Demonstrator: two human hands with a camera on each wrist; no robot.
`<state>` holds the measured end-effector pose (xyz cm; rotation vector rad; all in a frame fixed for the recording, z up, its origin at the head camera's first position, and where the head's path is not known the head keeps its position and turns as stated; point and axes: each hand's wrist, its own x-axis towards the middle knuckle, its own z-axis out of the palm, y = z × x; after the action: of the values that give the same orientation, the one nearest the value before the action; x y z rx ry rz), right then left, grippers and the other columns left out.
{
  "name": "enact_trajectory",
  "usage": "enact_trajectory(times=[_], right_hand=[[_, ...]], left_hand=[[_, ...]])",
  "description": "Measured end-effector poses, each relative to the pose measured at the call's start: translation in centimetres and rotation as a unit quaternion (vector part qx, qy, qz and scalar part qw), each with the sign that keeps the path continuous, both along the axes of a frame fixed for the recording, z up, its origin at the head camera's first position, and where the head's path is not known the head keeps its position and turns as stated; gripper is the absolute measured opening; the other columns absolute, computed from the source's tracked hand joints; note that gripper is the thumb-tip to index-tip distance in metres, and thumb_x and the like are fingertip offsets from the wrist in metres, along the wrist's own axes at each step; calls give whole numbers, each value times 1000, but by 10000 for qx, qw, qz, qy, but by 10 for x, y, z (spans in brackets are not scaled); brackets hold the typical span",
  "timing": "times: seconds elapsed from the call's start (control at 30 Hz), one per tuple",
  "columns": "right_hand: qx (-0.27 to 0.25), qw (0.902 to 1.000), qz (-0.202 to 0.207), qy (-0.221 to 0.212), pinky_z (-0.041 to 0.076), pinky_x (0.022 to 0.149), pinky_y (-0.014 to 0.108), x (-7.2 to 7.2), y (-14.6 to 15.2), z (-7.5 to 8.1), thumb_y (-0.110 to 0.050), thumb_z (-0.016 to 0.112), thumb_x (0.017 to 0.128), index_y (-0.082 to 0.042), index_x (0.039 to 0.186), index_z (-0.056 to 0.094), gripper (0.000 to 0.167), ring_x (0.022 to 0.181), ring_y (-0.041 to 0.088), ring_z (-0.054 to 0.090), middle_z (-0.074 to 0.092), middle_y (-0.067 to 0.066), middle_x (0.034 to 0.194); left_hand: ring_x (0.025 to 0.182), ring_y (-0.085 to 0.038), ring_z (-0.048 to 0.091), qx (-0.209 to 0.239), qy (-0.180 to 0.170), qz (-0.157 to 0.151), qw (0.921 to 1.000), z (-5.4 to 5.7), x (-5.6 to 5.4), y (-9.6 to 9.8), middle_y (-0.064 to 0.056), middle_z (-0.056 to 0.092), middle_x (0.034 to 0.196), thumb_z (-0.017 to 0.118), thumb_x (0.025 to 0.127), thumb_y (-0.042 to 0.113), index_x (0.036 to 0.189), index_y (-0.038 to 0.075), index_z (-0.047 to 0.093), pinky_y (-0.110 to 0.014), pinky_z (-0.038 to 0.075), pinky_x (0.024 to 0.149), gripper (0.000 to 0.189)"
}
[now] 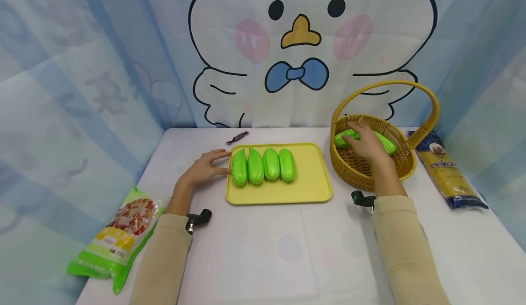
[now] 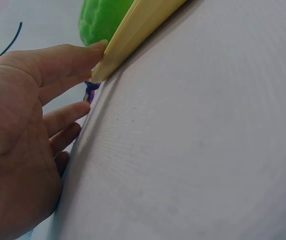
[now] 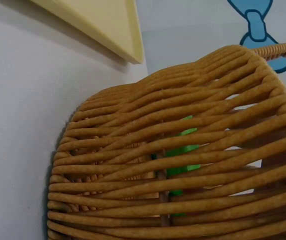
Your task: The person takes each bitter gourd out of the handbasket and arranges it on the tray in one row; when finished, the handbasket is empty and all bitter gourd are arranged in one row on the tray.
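Several plump, glossy green cucumbers [image 1: 255, 166] lie side by side on the left half of a yellow tray [image 1: 314, 172]. At the tray's left rim, my left hand [image 1: 204, 166] touches the edge with thumb and fingertips, its fingers fairly straight. My right hand [image 1: 368, 146] reaches into a brown wicker basket [image 1: 349, 173] with a tall handle. Its thumb and fingers hold a green cucumber [image 1: 340, 141] at the basket's left side. Another cucumber [image 1: 385, 143] lies to the right, partly hidden by that hand. Through the weave in the right wrist view, some green [image 3: 183, 155] shows.
A purple wrapped candy [image 1: 238, 137] lies behind the tray. To the left is a green food bag [image 1: 123, 236]; right of the basket, a blue and gold packet [image 1: 448, 172]. A cartoon-printed curtain [image 1: 300, 108] hangs behind the white table [image 1: 263, 255].
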<state>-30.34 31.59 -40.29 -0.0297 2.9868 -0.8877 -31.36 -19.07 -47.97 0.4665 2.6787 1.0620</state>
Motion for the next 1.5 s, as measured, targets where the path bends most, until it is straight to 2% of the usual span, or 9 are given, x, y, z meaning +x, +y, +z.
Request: enact_trajectory(times=[0.37,0.53,0.77,1.03,1.33,1.5], right_hand=[[-1,9982,262,-539,14,121,75,-11,4,-5,-39,43,112,-7,167,15,70,155,58,4,-5,30,171],[83,9967,462,-669,11,122,74,-14,6,-9,-39,43,112,-4,166,15,70,156,56,-2,-10,29,171],[235,9961,597,-611,14,124,70,-15,5,-8,-32,44,112,6,161,26,64,155,57,7,2,34,170],[171,9974,569,-412,28,120,68,-11,3,-8,-23,44,112,8,155,36,53,148,54,30,32,34,161],[506,9970,514,-286,29,119,69,-9,4,-6,-21,50,110,7,148,48,47,148,55,30,32,36,159],[461,9970,521,-337,28,119,69,-6,6,-4,-20,54,109,5,146,53,45,148,55,30,35,34,159]], left_hand=[[160,-39,20,11,33,-8,10000,-1,0,0,-9,33,170,76,91,46,155,25,52,-76,11,122,71],[160,-39,20,5,26,-3,10000,0,0,1,-10,33,170,76,91,45,155,24,52,-77,11,121,71],[160,-39,19,35,10,-7,10000,0,-1,1,-10,33,170,77,91,46,155,25,52,-75,12,122,72],[160,-38,20,35,-4,-10,10000,-1,-1,0,-9,33,170,77,91,45,155,25,52,-76,12,122,71],[160,-38,19,27,-31,7,10000,0,0,0,-9,34,170,76,92,45,155,25,52,-74,13,122,71],[161,-39,17,4,-42,15,10000,1,0,0,-9,33,170,75,92,46,155,26,51,-76,10,121,71]])
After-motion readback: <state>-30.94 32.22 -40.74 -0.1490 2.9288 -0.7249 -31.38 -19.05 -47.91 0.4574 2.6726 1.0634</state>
